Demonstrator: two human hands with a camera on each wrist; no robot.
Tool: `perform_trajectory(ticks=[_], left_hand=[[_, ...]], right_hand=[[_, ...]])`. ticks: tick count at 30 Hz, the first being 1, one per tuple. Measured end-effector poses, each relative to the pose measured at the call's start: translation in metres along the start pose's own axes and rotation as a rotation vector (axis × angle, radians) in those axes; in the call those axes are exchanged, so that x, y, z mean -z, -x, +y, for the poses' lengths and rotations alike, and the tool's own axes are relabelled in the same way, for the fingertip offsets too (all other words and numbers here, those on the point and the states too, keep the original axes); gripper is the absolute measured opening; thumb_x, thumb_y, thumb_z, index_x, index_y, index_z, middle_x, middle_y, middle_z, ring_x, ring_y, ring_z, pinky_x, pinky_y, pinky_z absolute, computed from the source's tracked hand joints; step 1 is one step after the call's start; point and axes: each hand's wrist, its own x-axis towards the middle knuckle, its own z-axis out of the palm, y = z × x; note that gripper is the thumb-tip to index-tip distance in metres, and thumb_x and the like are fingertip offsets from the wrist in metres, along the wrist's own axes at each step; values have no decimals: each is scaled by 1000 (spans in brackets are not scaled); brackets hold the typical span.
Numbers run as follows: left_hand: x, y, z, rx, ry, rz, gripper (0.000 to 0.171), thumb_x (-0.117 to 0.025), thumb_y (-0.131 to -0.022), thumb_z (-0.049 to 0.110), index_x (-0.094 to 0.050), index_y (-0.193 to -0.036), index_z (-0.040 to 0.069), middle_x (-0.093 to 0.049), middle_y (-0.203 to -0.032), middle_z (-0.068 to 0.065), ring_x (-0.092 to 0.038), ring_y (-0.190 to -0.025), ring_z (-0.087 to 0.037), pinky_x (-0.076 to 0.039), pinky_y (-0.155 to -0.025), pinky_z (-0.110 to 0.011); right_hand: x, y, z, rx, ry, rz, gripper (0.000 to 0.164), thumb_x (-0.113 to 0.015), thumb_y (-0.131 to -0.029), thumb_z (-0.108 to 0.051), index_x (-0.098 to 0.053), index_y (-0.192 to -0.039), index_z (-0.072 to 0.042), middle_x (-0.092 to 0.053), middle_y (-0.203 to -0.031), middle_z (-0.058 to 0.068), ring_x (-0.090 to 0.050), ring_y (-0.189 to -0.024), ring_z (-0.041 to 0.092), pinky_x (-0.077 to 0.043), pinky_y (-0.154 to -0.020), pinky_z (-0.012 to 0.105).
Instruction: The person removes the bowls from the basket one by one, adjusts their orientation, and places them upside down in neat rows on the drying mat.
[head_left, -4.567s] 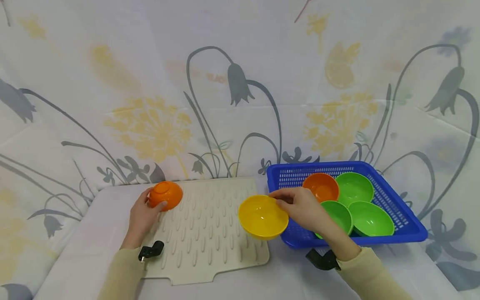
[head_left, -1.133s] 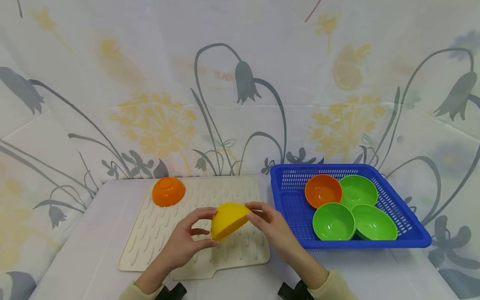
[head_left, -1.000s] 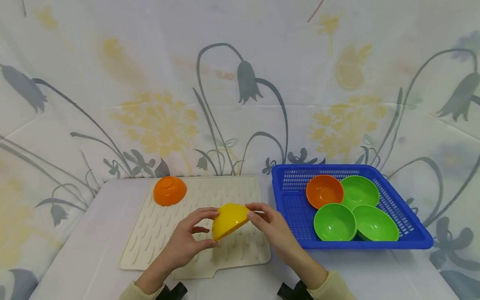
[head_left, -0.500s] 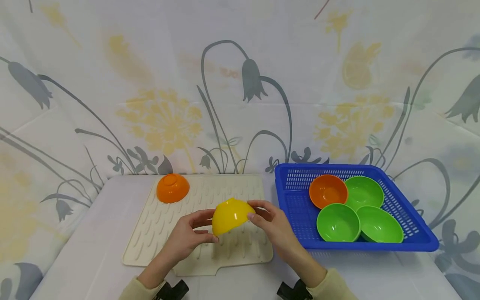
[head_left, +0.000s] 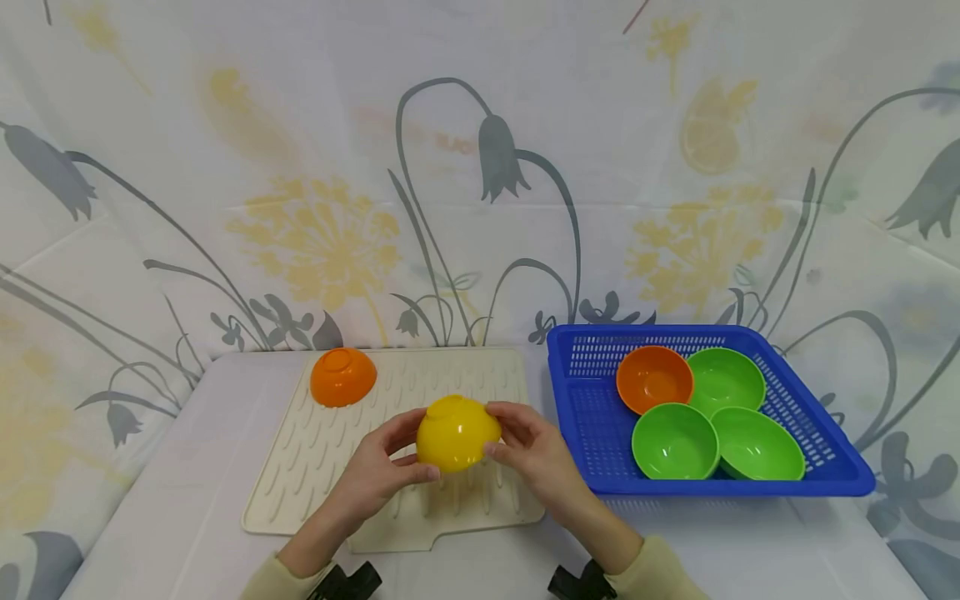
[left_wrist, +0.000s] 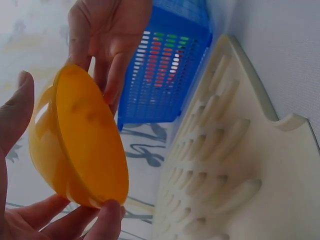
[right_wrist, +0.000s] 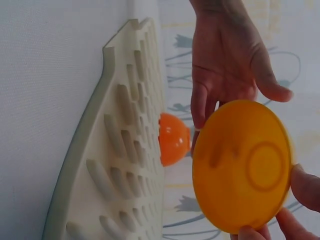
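Observation:
A yellow bowl (head_left: 459, 433) hangs in the air over the cream ridged drying mat (head_left: 300, 467), held bottom-up with its foot ring on top. From the left, my left hand (head_left: 378, 467) holds it between fingers and thumb. My right hand (head_left: 536, 450) grips the opposite rim. Both wrist views look into the bowl's hollow: the yellow bowl (left_wrist: 90, 140) shows tilted in the left one, and its ring shows through the wall of the yellow bowl (right_wrist: 242, 165) in the right one. An orange bowl (head_left: 343, 377) rests upside down on the mat's far left corner.
To the right stands a blue perforated basket (head_left: 592, 450). In it lie an orange bowl (head_left: 655, 380) and three green bowls, one green bowl (head_left: 675, 442) nearest the front, all mouth up. A flower-printed cloth (head_left: 450, 250) hangs behind the white-covered table.
Earlier my left hand was on the orange bowl and my right held the yellow bowl mouth up. The orange bowl is now released; both hands hold the yellow bowl, turned over.

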Motion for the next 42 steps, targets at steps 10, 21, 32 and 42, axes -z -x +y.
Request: perform_trajectory(ticks=[10, 21, 32, 42], left_hand=[[-3, -4, -4, -10, -75, 115, 78, -88, -77, 16, -49, -144, 7, -52, -143, -12, -48, -132, -30, -44, -105, -43], [9, -21, -14, -38, -197, 184, 80, -89, -75, 18, -49, -144, 7, -51, -145, -10, -46, -135, -30, -42, -107, -47], [28, -52, -26, -43, -299, 225, 81, -85, -79, 9, -42, -146, 0, -44, -150, -18, -40, -139, -37, -36, -111, -48], [40, -80, -35, 17, -407, 263, 81, -82, -81, 7, -39, -149, 6, -40, -153, -18, -36, -140, -37, -30, -114, -54]], right_hand=[[-4, -6, 7, 23, 45, -59, 53, -68, -86, 12, -53, -137, 4, -44, -142, 18, -40, -140, 34, -36, -107, 31], [-25, -33, 15, 12, 149, 5, 57, -68, -88, 8, -50, -141, 3, -43, -144, 19, -38, -140, 35, -33, -111, 42], [-45, -78, 28, -26, 217, 94, 56, -69, -88, 5, -51, -141, 3, -46, -146, 17, -38, -141, 33, -34, -112, 43], [-61, -114, 43, -124, 218, 227, 55, -71, -87, 3, -57, -140, -6, -50, -147, 12, -47, -135, 33, -46, -103, 39]])
